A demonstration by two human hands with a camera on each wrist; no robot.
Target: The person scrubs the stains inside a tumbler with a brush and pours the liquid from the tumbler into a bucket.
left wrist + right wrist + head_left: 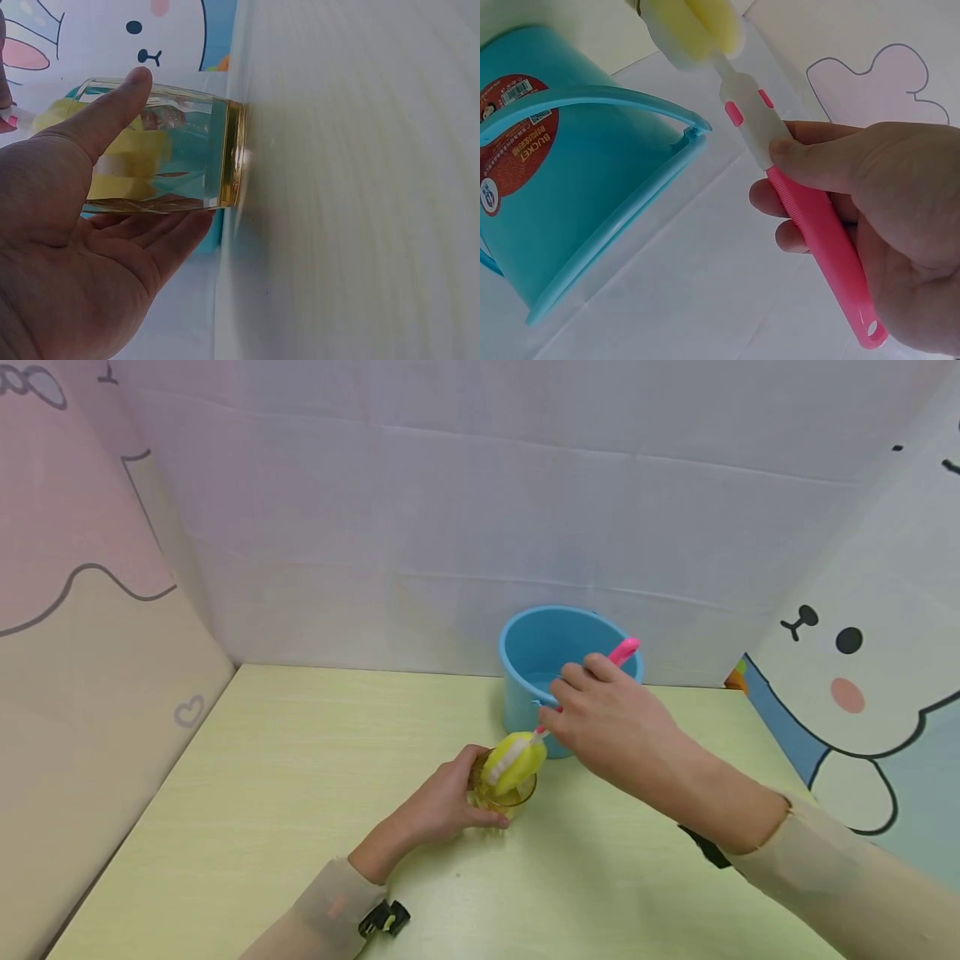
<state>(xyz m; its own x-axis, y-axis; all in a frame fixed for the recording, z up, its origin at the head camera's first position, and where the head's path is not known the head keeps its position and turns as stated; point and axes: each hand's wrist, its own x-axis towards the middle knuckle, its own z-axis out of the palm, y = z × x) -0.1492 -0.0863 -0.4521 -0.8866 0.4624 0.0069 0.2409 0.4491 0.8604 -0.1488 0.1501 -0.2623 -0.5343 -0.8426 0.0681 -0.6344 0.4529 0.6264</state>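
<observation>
My left hand [450, 802] holds an amber-tinted drinking glass [191, 154], thumb on one side and fingers on the other. In the left wrist view the glass base meets the pale tabletop. My right hand [611, 718] grips the pink and white handle [814, 232] of a sponge bottle brush. The brush's yellow and white sponge head [517, 762] is tilted into the mouth of the glass, its lower part showing through the glass wall. The right thumb lies along the handle near its white section, with the fingers wrapped behind.
A light blue bucket [517, 693] stands just behind the glass, near the back wall; a red label [525, 142] is on its side. The pale wooden table [315, 752] stretches around both hands. Printed cloth walls [480, 510] enclose the back and sides.
</observation>
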